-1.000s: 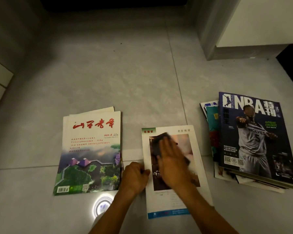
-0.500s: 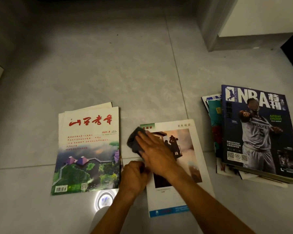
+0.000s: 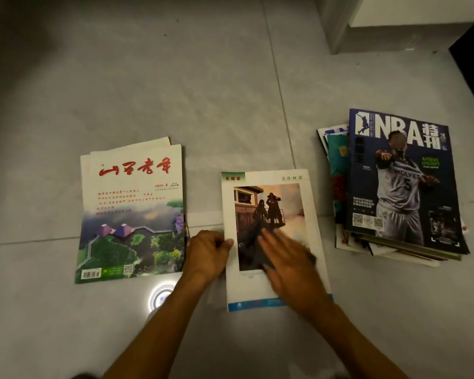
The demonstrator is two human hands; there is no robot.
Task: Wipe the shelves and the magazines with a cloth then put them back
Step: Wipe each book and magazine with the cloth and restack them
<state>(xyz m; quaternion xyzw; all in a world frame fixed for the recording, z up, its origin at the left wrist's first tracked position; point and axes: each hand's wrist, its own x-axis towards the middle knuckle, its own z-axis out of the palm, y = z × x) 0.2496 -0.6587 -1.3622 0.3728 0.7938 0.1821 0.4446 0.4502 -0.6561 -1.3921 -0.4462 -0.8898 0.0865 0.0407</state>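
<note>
Wiping magazine with cloth

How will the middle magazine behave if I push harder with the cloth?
The magazine looks thin and lies on smooth tile floor, so it would probably slide; the left hand pins its edge. Lifted, it would likely flop.

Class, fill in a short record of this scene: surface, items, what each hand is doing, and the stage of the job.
Surface: tiled floor
Middle magazine: lies flat
Left hand: holds its left edge
Right hand: presses a dark cloth flat on its cover
Left pile: red-titled magazine on top
Right stack: NBA magazine on top
Stage: wiping under way; nothing back on shelves
</note>
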